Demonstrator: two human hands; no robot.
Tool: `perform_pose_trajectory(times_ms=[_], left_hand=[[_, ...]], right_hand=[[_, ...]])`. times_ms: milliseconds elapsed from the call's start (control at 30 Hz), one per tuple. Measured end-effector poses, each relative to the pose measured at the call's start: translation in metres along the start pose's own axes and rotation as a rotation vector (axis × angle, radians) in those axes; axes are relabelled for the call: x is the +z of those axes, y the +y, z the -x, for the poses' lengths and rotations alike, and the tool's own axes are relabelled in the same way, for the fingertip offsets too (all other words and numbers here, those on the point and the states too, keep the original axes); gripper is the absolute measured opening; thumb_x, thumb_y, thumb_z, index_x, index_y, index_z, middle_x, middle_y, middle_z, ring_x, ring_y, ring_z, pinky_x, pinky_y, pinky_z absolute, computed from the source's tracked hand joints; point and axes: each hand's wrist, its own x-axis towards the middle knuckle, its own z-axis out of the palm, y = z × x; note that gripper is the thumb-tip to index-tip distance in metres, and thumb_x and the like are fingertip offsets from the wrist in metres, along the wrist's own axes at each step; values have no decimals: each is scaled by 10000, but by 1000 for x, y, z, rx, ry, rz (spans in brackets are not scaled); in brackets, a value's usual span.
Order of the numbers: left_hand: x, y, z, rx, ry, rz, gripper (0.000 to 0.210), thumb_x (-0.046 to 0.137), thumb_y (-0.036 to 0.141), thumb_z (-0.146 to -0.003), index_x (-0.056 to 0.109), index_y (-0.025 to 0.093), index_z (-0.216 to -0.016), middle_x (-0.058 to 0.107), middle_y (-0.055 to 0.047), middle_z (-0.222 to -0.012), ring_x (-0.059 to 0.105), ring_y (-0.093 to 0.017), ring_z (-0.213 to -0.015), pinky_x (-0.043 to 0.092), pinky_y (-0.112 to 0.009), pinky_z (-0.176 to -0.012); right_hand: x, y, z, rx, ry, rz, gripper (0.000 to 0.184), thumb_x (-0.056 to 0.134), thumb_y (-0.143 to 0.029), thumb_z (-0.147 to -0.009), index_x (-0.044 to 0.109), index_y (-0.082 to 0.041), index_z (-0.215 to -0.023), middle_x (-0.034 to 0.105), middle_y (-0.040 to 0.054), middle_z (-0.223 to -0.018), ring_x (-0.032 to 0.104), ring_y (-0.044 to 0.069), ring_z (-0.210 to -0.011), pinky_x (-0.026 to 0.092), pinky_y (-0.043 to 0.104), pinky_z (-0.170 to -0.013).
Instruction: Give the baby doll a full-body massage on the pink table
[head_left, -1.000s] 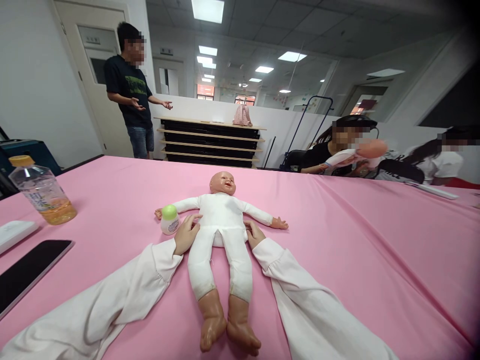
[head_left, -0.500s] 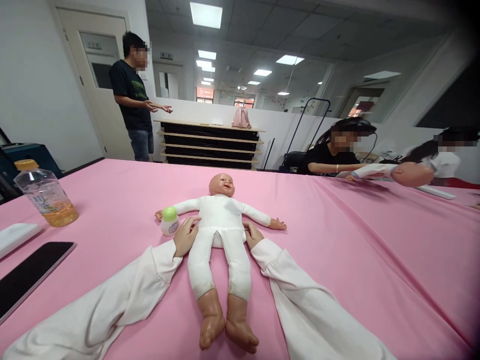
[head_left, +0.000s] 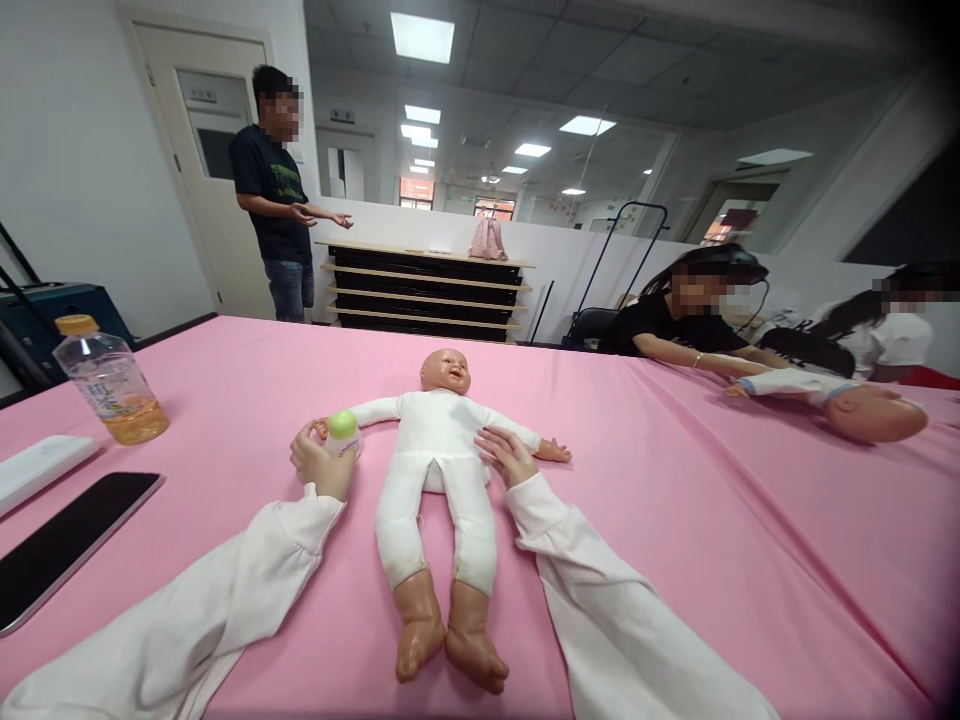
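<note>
A baby doll (head_left: 441,430) with a white cloth body lies on its back, its feet toward me and its arms spread. Left of its waist, my left hand (head_left: 324,462) is curled round a small white bottle with a green cap (head_left: 344,432), thumb on the near side and fingers on the far left. The bottle stands upright by the doll's hand, and my palm hides part of it. My right hand (head_left: 511,458) rests with fingers stretched out against the doll's side, below its arm, holding nothing.
On the pink-covered table (head_left: 675,520) at left are a drink bottle (head_left: 112,385), a white flat device (head_left: 49,468) and a black phone (head_left: 79,545). A co-worker (head_left: 675,320) at far right handles another doll (head_left: 832,395). Another person (head_left: 274,190) stands behind the table.
My left hand has moved left from the doll's side to the white bottle and closed round it. My right hand has risen slightly along the doll, fingers straighter. The co-worker's doll is lower.
</note>
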Motion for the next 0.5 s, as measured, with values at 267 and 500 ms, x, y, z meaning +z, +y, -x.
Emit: perform_pose_trajectory(times_ms=[267, 500], left_hand=[[10, 0, -12, -187, -321, 93, 484, 669, 352, -605, 451, 260, -1026, 555, -60, -1096, 553, -254, -985, 433, -417, -836], [-9, 93, 20, 848, -481, 32, 288, 460, 203, -803, 587, 281, -1050, 589, -37, -1166, 450, -229, -1187, 229, -444, -1047]], right_hand=[[17, -15, 14, 290, -178, -561, 376, 300, -394, -896, 550, -154, -1043, 507, 112, -1272, 474, 147, -1188, 330, 343, -1028], [40, -18, 41, 350, -293, -449, 630, 225, -602, -848, 554, -117, -1079, 494, 168, -1278, 536, 218, -1121, 363, 438, -994]])
